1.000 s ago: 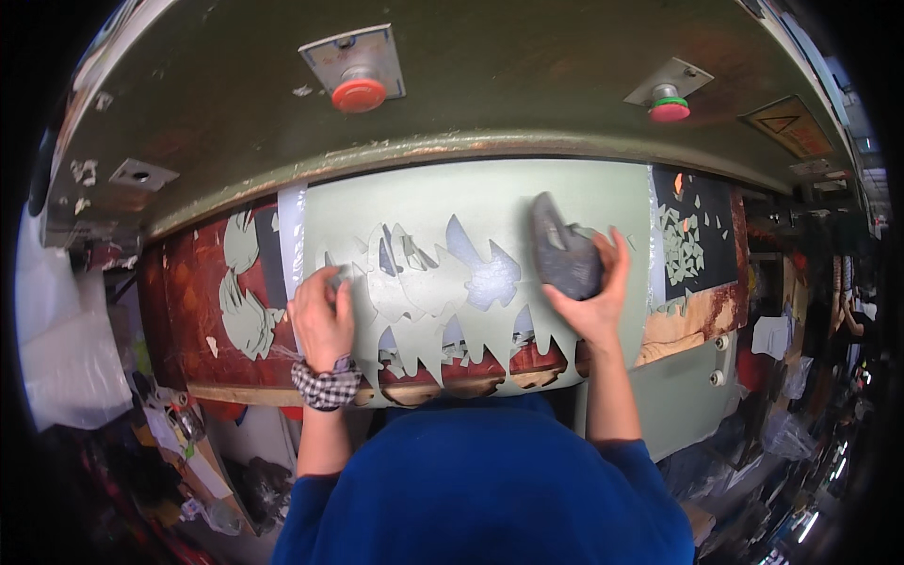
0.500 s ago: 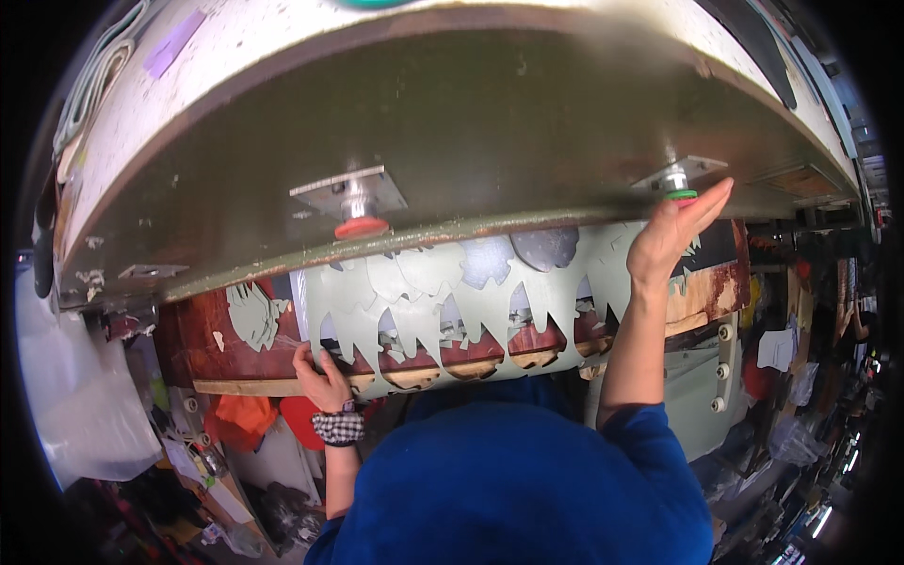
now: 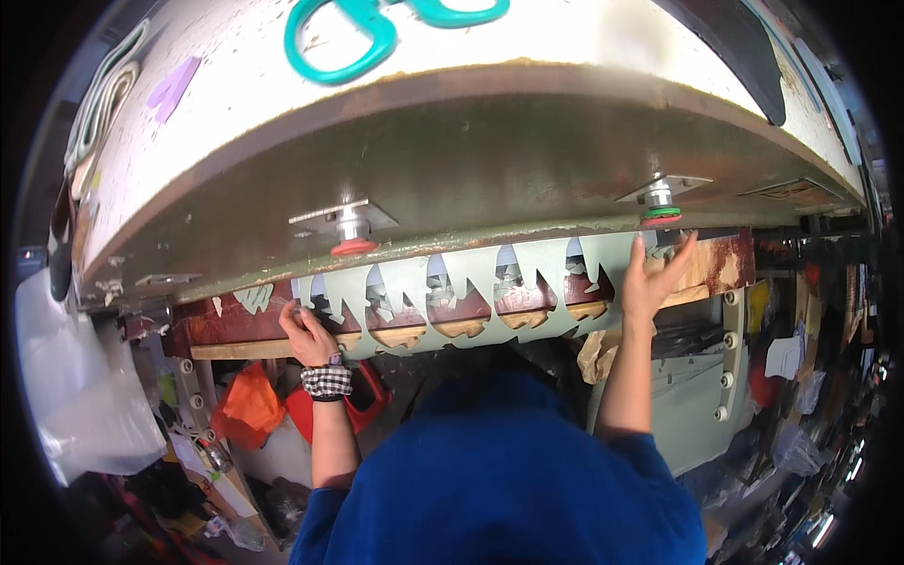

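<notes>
A pale green sheet [image 3: 400, 341] with a row of jagged cut-out openings stretches across the wooden-edged bed [image 3: 245, 349] beneath a big green press head [image 3: 490, 160]. At the sheet's left end is my left hand [image 3: 311, 337], its bent fingers closed on the edge. My right hand [image 3: 652, 278] is raised at the sheet's right end, thumb and fingers spread apart; whether it touches the sheet is unclear. Just above it, a green and red button [image 3: 661, 216] sticks out of the press head. Another button, a red one [image 3: 354, 248], is farther left. Dark red surface and small scraps show through the openings.
On top of the press lie teal scissors handles [image 3: 344, 42] and a purple scrap [image 3: 172, 89]. Green offcuts [image 3: 256, 299] lie on the bed's left. Below are an orange cloth [image 3: 250, 407], a red container [image 3: 367, 395] and crumpled brown paper [image 3: 595, 355]. Clear plastic [image 3: 89, 377] hangs far left.
My right hand has come down from the button to the sheet's right end. The cut pieces seen on the sheet's far part are out of view. More of the scissors shows.
</notes>
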A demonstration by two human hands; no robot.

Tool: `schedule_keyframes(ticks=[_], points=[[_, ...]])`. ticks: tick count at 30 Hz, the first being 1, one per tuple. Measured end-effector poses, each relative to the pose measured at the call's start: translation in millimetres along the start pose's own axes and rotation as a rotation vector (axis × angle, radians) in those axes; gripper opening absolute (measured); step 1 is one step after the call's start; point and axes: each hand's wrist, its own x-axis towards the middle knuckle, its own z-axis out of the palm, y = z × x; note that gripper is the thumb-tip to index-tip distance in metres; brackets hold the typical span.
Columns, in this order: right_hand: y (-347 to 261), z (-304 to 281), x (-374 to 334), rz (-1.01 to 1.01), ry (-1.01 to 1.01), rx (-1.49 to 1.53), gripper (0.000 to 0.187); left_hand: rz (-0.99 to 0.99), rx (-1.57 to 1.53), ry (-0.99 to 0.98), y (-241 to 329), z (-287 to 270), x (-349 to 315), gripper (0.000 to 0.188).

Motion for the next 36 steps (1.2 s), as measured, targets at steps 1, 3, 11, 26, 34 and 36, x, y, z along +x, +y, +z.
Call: schedule_keyframes(ticks=[1,3,11,26,34,36], points=[[16,-6,-14,0.220,-0.027,0.115,0.066,-0.031,-0.059,0.003,-4,-1,-3,0.023],[46,-11,-36,0.429,-0.092,0.203,0.036,-0.084,0.041,-0.102,-14,-3,-9,0.023],[90,-57,-84,0.206,-0.230,0.060,0.031,-0.039,0.063,-0.171,-27,-37,-43,0.025],[-46,51,-81,-0.403,-0.515,0.113,0.097,-0.096,-0.045,-0.031,-49,-62,-40,0.028],[-19,43,-54,0.173,-0.684,0.723,0.103,0.026,-0.379,-0.477,112,57,-40,0.019],[-15,44,-48,0.215,-0.725,0.826,0.104,0.365,-0.241,-0.667,164,99,-54,0.027]])
